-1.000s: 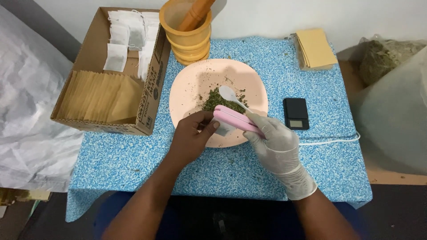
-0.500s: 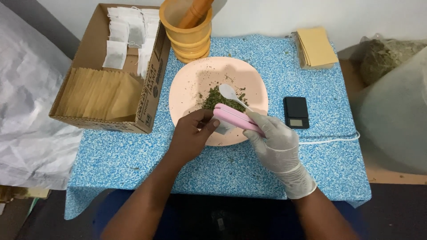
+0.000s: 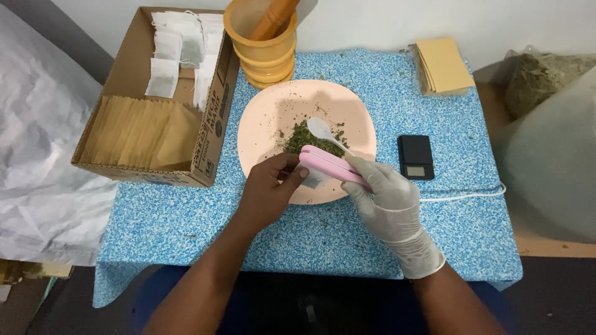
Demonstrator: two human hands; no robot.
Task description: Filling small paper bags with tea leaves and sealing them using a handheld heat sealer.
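My gloved right hand (image 3: 385, 195) grips a pink handheld sealer (image 3: 329, 164) and clamps it over the top of a small white tea bag (image 3: 312, 180). My bare left hand (image 3: 267, 189) pinches that tea bag from the left, thumb against the sealer's tip. Both hands hover over the near rim of a peach plate (image 3: 267, 118). On the plate lie a small heap of dried green herb (image 3: 301, 139) and a white plastic spoon (image 3: 324, 132).
A cardboard box (image 3: 127, 68) at the left holds white tea bags and brown envelopes. A yellow mortar with pestle (image 3: 261, 37) stands behind the plate. A black pocket scale (image 3: 415, 157), a white cord (image 3: 462, 197) and a stack of envelopes (image 3: 442, 65) lie to the right.
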